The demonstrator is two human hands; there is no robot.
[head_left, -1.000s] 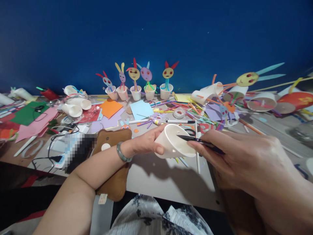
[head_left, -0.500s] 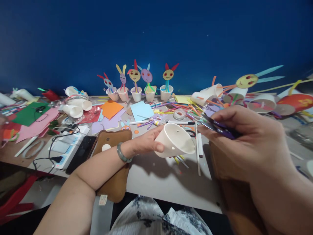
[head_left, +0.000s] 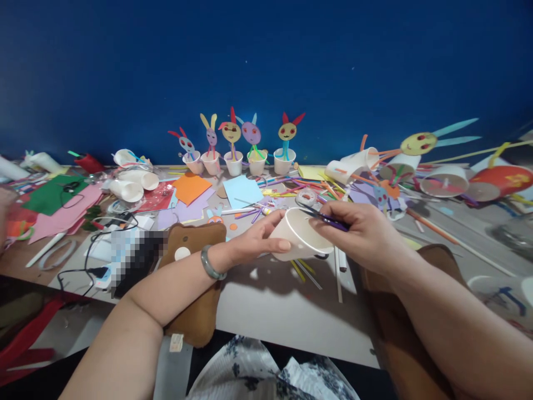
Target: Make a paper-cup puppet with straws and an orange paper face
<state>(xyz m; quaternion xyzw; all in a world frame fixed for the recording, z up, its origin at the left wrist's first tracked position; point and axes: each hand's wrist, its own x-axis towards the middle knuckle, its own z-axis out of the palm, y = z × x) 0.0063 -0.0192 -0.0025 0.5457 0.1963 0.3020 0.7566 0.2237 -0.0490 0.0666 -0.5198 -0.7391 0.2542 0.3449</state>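
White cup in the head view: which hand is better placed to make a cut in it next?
Probably the right hand: it holds the scissors at the opening of the white cup, while the left hand grips the cup's side.

White cup [head_left: 296, 238], seemingly purple-handled scissors [head_left: 331, 221], deep-blue wall [head_left: 266, 66], brown pad [head_left: 195, 314], white cloth [head_left: 250, 369] with dark floral print.

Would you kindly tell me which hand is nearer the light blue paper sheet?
Left. The left hand, on the white cup, is in front of the light blue sheet; the right hand, holding scissors, is farther off to its right.
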